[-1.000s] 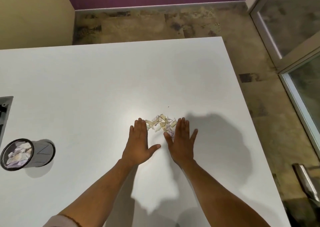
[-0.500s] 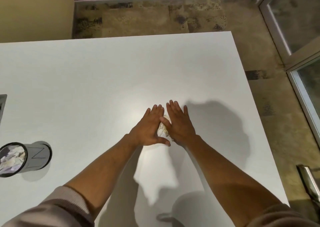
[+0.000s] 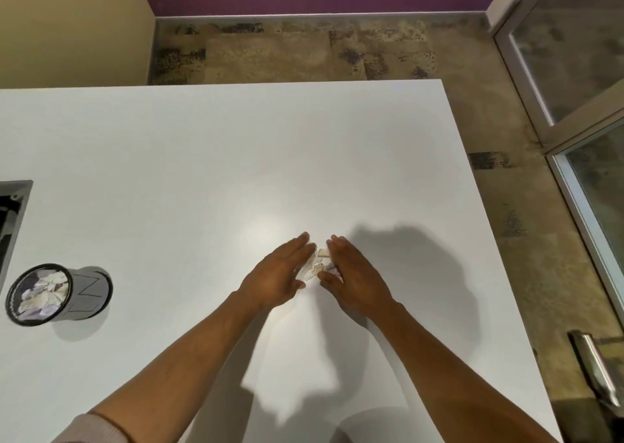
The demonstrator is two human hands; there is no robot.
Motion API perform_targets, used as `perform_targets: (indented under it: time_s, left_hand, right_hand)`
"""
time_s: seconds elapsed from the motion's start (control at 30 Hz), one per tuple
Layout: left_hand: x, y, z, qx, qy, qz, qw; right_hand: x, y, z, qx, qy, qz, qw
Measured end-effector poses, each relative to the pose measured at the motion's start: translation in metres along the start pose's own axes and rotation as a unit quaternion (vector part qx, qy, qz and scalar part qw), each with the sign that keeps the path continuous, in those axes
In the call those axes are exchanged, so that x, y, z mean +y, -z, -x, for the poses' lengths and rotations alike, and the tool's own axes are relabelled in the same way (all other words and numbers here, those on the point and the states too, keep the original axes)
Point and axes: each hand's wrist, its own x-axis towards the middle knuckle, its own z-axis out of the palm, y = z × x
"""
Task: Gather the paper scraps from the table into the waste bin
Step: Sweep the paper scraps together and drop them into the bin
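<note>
1. A broad white table [image 3: 202, 158] fills the view, carrying everything the job concerns; patterned floor and a glazed door frame lie beyond its far and right edges.

2. The waste bin [image 3: 86, 294], a small dark mesh cylinder, stands near the table's left edge, well apart from the hands, with crumpled paper showing at its mouth.

3. The left hand [image 3: 278, 273] lies with straight, relaxed fingers [image 3: 299, 243] angled inward, its inner edge against the heap; it clasps nothing.

4. The right hand [image 3: 354, 273] mirrors it, fingers extended and loose, thumb tucked toward the pile, hemming the paper from the other side without closing on it.

5. The paper scraps [image 3: 319, 265], pale torn bits, sit on the table in a tight cluster between the two hands, partly hidden by them.

6. Judged from their look, the scraps are featherlight, limp and loose: likely to slide on the smooth top, flutter or spill from any gap. No single piece offers a hold; the sound grip is probably a two-handed scoop, palms squeezing from both sides with fingertips slipped beneath, kept closed all the way to the bin.
</note>
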Motion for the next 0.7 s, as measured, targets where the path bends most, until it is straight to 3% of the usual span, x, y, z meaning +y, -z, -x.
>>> perform_targets:
  time_s: [0.1, 0.2, 0.5, 0.7]
  left_hand:
    - [0.007, 0.004, 0.003, 0.032, 0.109, -0.043, 0.993]
    - [0.017, 0.002, -0.003, 0.012, 0.155, -0.044, 0.987]
    - [0.029, -0.011, -0.03, -0.006, 0.165, 0.011, 0.986]
    - [0.036, -0.011, -0.034, 0.057, 0.157, 0.038, 0.985]
  right_hand:
    - [-0.003, 0.0, 0.016, 0.071, -0.119, 0.019, 0.99]
    - [-0.015, -0.004, 0.021, 0.031, -0.192, -0.005, 0.981]
    - [-0.046, -0.005, -0.016, 0.015, -0.214, -0.016, 0.977]
    - [-0.053, 0.001, -0.025, 0.039, -0.22, -0.092, 0.97]
